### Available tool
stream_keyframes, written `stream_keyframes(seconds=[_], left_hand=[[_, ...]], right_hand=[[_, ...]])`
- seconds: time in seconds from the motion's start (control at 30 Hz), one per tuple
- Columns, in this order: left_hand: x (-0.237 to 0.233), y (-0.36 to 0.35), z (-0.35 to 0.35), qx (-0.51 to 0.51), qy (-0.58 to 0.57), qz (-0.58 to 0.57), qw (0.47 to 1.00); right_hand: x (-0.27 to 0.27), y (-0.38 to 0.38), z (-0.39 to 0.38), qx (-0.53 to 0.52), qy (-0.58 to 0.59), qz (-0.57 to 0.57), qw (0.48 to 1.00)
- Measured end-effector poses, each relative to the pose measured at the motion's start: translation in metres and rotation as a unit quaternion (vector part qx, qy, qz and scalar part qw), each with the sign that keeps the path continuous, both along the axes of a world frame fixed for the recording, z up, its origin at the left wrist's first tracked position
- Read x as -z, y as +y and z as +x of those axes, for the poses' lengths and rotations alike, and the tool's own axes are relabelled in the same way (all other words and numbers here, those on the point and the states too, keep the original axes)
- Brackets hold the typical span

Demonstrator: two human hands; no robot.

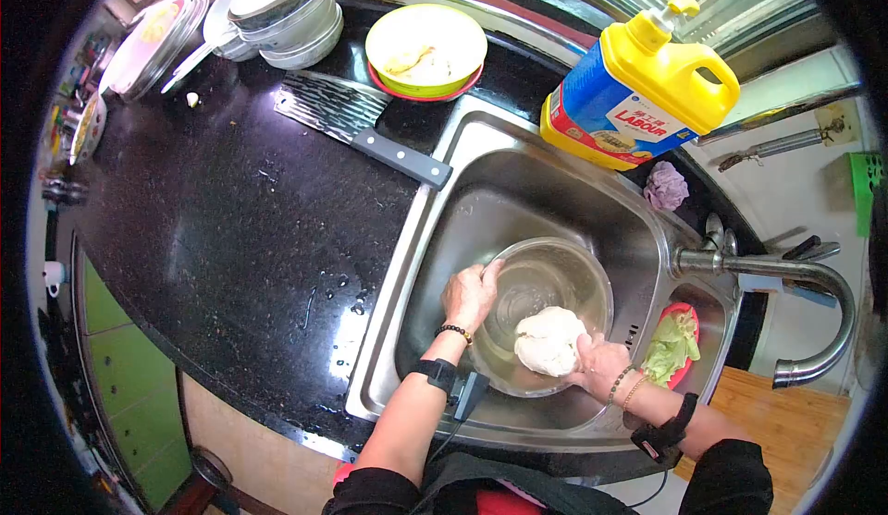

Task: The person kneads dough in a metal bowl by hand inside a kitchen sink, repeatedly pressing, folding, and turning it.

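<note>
A steel bowl [555,270] sits tilted inside the sink basin [518,191]. My left hand [470,295] grips the bowl's left rim. My right hand [599,363] presses against a white lump of dough [548,339] lying in the lower part of the bowl. Both wrists carry black straps and bead bracelets.
A cleaver [356,127] lies on the black counter [231,228] left of the sink. Behind it stand stacked bowls [282,11] and a yellow bowl [425,48]. A yellow-and-blue detergent jug [638,90] stands at the sink's back edge. The tap [786,279] curves at right, above a green vegetable [673,344].
</note>
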State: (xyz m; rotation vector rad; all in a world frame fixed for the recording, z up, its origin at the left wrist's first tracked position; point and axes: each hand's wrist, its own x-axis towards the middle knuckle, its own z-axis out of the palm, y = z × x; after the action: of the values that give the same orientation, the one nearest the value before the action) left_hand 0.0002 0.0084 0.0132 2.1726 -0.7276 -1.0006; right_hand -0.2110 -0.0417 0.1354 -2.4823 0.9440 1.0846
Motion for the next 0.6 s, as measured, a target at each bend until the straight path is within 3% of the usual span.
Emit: stream_keyframes(seconds=[0.13, 0.2, 0.57, 0.6], left_hand=[[0.002, -0.001, -0.002, -0.011, -0.009, -0.018, 1.0], [0.003, 0.0, -0.003, -0.012, -0.019, -0.025, 0.999], [0.002, -0.001, -0.004, -0.01, -0.025, -0.013, 1.0], [0.001, -0.001, -0.005, -0.012, -0.022, -0.011, 1.0]], right_hand=[[0.031, 0.009, -0.009, -0.005, 0.024, 0.012, 1.0], [0.04, 0.017, -0.001, 0.053, 0.071, 0.005, 0.996], [0.103, 0.037, 0.003, 0.088, 0.096, 0.029, 0.991], [0.107, 0.039, 0.006, 0.128, 0.093, 0.02, 0.987]])
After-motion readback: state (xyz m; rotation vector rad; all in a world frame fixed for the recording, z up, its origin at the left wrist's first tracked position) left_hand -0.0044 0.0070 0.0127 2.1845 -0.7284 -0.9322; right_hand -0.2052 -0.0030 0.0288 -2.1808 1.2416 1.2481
